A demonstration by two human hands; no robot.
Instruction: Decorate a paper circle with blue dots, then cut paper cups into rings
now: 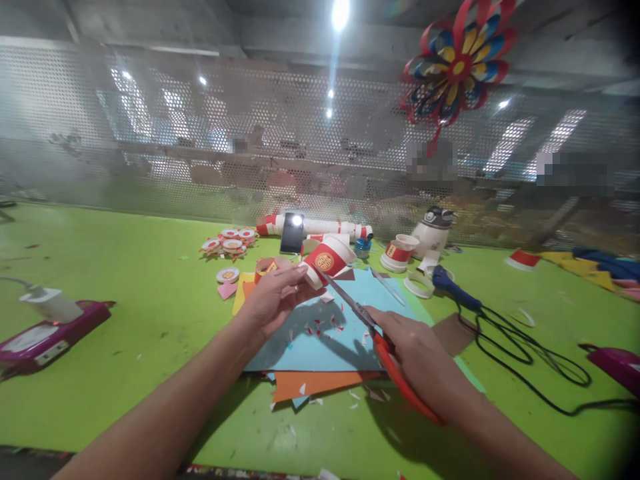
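A red and white paper cup [334, 259] with a gold emblem is tilted on its side in my left hand [275, 297], whose fingers are closed around its lower end. My right hand [413, 347] grips a pair of scissors [387, 363] by the orange-red handles. The blades point up and left, their tips at the cup's emblem side; whether they touch it I cannot tell. Below both hands lies a sheet of light blue paper [300, 347], strewn with small red and white paper scraps [325, 325]. Orange paper [320, 385] sticks out under its front edge.
A blue glue gun [455, 288] with a looping black cord lies at the right. Behind the cup are a phone [292, 233], a blue bottle [363, 248] and cut cups [399, 253]. Paper-ring pieces [230, 243] sit back left. A purple power strip [55, 337] lies left.
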